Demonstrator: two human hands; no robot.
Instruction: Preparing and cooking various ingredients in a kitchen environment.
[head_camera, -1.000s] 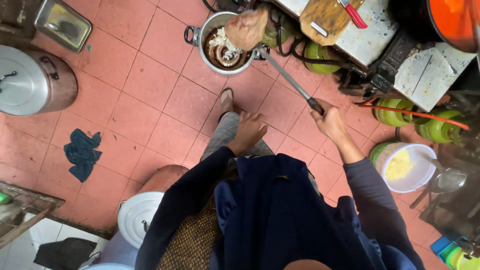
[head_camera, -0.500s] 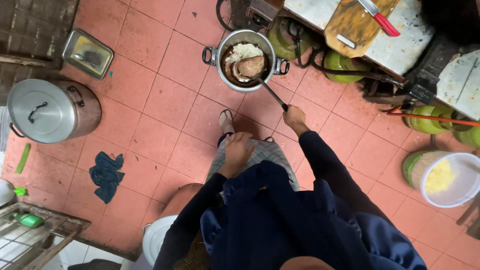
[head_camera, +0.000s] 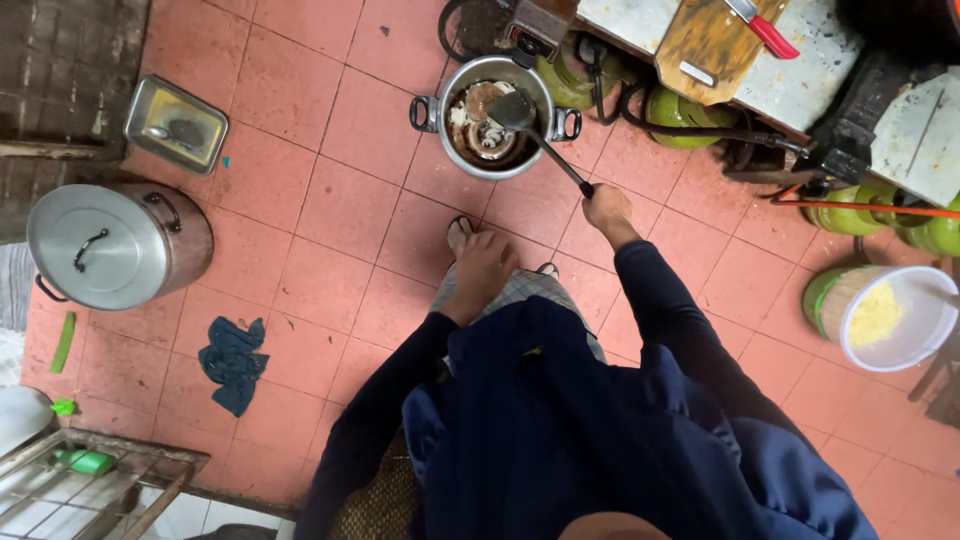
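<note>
A floor of reddish square tiles fills the scene, seen from above a person bent forward in dark blue clothing. Along the far right runs a worn counter carrying a wooden cutting board and a red-handled knife, with green gas cylinders and hoses crowded beneath it. At the left stands a large lidded aluminium pot, with a rectangular metal tin beyond it and a dark blue rag nearer. At the right edge sits a white bucket of something yellow.

Far centre, a two-handled steel pot rests on the floor, holding dark and pale food. The right hand is clenched around the black handle of a long metal spatula, whose blade lies over the pot's right rim. The left hand rests loosely open on the person's knee, holding nothing.

The pot looks light and unbraced; a hard scrape sideways could slide or tip it, spilling food onto the tiles, close to the person's sandalled foot.
</note>
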